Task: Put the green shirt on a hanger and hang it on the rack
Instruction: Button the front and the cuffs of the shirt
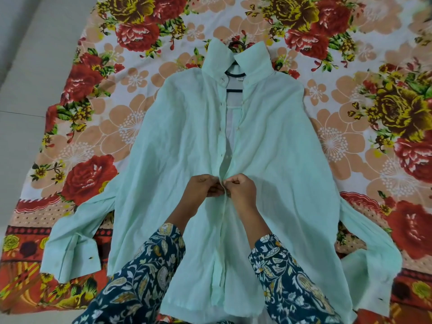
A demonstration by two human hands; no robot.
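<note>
A pale green shirt (280, 146) lies face up on a floral sheet, sleeves spread to both sides. A dark hanger (235, 90) sits inside it; its bar shows in the open neck and its hook pokes out above the collar. The front is open from the collar down to the middle. My left hand (203, 187) pinches the left front edge at mid-chest. My right hand (240, 189) pinches the right front edge, the two hands touching at a button. Below my hands the front is closed.
The floral sheet (93, 136) covers the surface under the shirt. Pale floor (28, 78) runs along the left side. The left cuff (70, 256) and right cuff (367, 284) lie near the sheet's near edge. No rack is in view.
</note>
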